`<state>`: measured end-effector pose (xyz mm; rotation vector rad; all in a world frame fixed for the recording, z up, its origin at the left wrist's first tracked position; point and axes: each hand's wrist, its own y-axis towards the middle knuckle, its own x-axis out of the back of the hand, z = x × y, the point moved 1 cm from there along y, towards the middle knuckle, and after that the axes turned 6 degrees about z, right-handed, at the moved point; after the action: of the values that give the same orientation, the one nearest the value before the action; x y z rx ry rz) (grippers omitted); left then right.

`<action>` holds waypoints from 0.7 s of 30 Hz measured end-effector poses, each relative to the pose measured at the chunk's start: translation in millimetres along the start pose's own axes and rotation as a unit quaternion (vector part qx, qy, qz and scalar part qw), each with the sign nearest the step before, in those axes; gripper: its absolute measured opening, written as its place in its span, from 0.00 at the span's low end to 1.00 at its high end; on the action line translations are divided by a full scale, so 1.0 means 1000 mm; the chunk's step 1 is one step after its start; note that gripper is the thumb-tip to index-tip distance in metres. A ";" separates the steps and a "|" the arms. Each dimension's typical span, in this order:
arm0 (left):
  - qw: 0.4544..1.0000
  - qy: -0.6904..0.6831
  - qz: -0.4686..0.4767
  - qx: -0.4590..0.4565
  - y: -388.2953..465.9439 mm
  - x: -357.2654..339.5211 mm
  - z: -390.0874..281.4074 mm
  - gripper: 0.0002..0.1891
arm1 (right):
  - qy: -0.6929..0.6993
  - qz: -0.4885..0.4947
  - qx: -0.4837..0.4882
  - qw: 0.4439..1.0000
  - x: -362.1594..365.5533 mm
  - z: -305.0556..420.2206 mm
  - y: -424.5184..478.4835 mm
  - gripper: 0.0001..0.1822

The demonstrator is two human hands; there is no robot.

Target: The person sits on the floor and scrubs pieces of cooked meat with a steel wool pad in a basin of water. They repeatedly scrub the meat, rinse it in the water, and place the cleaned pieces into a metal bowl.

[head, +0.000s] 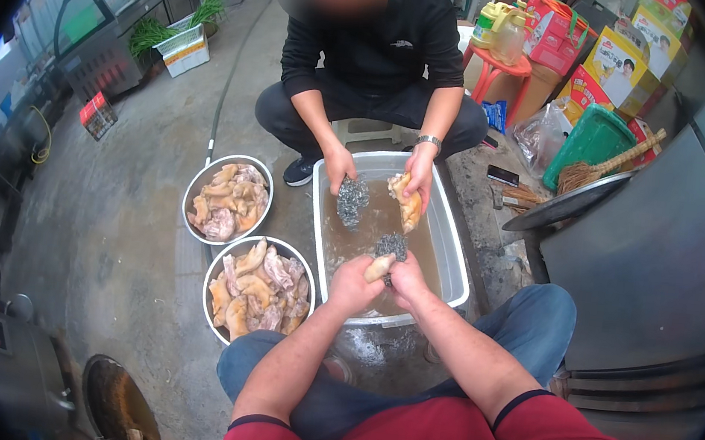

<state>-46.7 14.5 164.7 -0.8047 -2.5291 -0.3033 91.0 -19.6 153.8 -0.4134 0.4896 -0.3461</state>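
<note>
My left hand (pixel 353 286) grips a pale pig's trotter (pixel 380 267) over the near end of a white plastic tub (pixel 316 242). Against the trotter, my right hand (pixel 409 282) holds a steel wool scrubber (pixel 392 246). Brown, cloudy water (pixel 368 228) fills part of the tub. Across from me a co-worker (pixel 377 48) squats, with another steel wool scrubber (pixel 352 201) in one hand and a yellowish trotter (pixel 407 203) in the other. Left of the tub, a near metal basin (pixel 208 295) and a farther metal basin (pixel 186 199) hold several trotters each.
A hose (pixel 224 90) runs along the concrete floor. To the right are a phone (pixel 503 175), a straw broom (pixel 610 158), a green plastic bin (pixel 591 148) and a steel cabinet (pixel 639 250). Spray bottles (pixel 508 40) stand on a red stool (pixel 495 74). A round pot (pixel 114 404) sits at lower left.
</note>
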 end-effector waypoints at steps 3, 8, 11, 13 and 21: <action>0.985 0.104 0.069 -0.121 0.005 -0.003 -0.005 0.15 | 0.005 0.050 -0.133 0.990 0.040 -0.001 0.006 0.27; 0.979 0.133 0.136 -0.076 0.000 -0.021 0.003 0.16 | -0.227 -0.056 -0.044 0.971 0.088 -0.019 0.020 0.25; 0.982 0.103 0.155 0.033 0.004 -0.030 0.009 0.20 | -0.618 -0.156 0.017 0.770 0.160 -0.030 0.023 0.32; 0.978 0.089 0.140 0.122 0.006 -0.035 0.035 0.23 | -0.696 -0.105 -0.034 0.710 0.162 -0.025 0.010 0.29; 0.925 0.083 0.234 0.287 0.071 -0.079 0.139 0.27 | -0.726 -0.160 -0.010 0.669 0.162 -0.033 0.003 0.28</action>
<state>1.5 80.2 10.3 -1.0376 -2.0111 0.4864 208.6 -93.7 64.2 -0.6630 -1.1908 -0.2453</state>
